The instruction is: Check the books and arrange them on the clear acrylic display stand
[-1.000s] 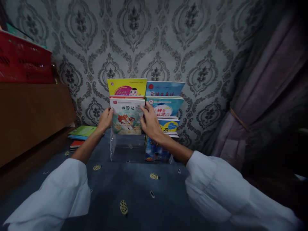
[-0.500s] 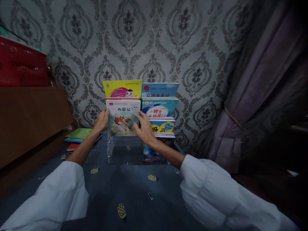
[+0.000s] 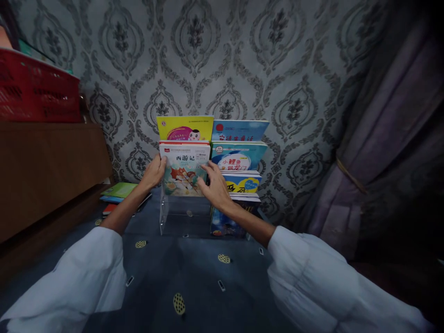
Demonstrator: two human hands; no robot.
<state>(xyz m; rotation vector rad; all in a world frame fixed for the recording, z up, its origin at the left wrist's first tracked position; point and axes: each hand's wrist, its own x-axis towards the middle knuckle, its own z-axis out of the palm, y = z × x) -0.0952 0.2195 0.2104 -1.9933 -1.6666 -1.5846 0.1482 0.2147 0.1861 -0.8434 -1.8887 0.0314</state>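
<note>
A white picture book (image 3: 183, 166) with a red-caped figure on its cover stands in the left column of a clear tiered book rack (image 3: 163, 219). My left hand (image 3: 155, 172) is closed on its left edge, thumb at the front; the other fingers are partly hidden. On the right edge, my right hand (image 3: 215, 187) grips the same book, with thumb and fingertips against the cover. Behind it rises a yellow book (image 3: 173, 127). The right column holds a blue book (image 3: 243, 129), a teal book (image 3: 243, 155), a blue-and-yellow book (image 3: 243, 182) and a dark blue book (image 3: 225, 224).
Several books, a green one (image 3: 120, 189) on top, lie left of the rack on the dark blue patterned cloth (image 3: 152, 286). A red basket (image 3: 38, 88) sits on a brown wooden cabinet (image 3: 52, 162). Patterned wallpaper (image 3: 222, 55) backs the rack; a tied purple curtain (image 3: 360, 138) hangs at right.
The whole scene has shifted slightly to the right in view. Both hands keep their places at the white picture book's edges, and the book sits the same in the rack.
</note>
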